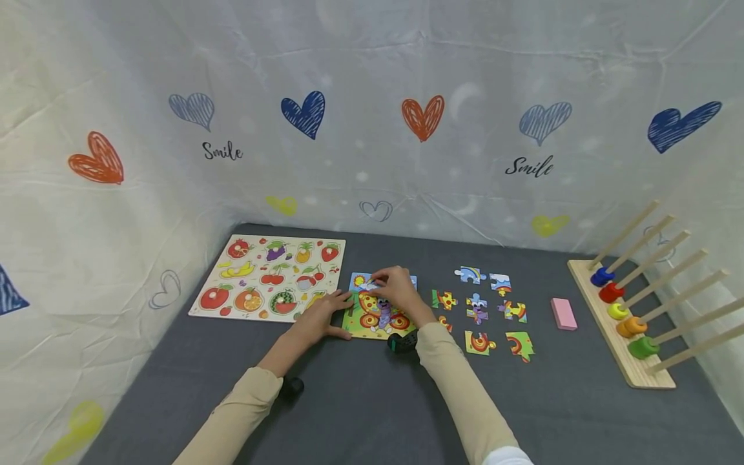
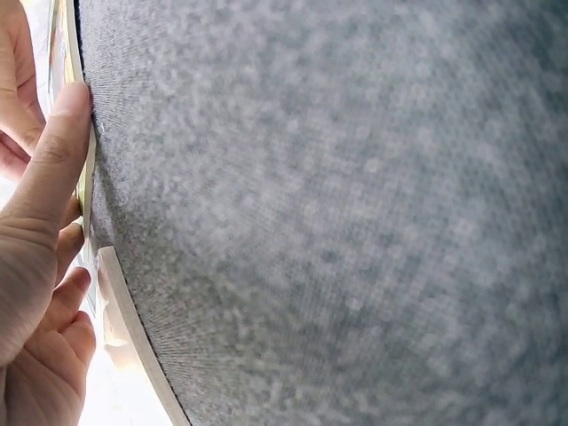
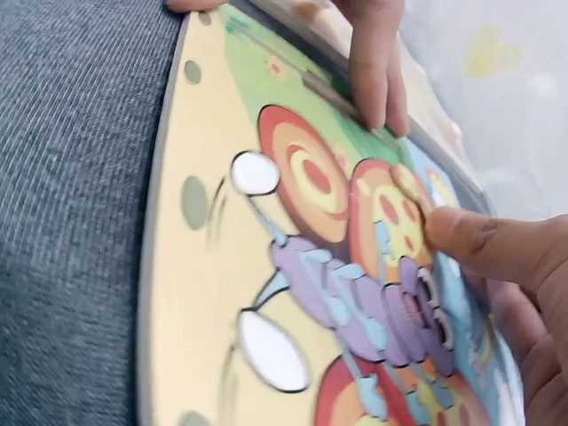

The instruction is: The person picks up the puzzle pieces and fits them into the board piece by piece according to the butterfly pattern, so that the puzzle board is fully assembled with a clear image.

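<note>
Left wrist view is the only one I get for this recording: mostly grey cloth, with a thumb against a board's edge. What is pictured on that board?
Observer: The right wrist view shows a butterfly with a purple body on the board.
Operator: Thanks. Does anything lie past the board, on the side away from the left hand?
Observer: Yes. In the head view, loose puzzle pieces are spread on the grey cloth to the right of the board.
</note>
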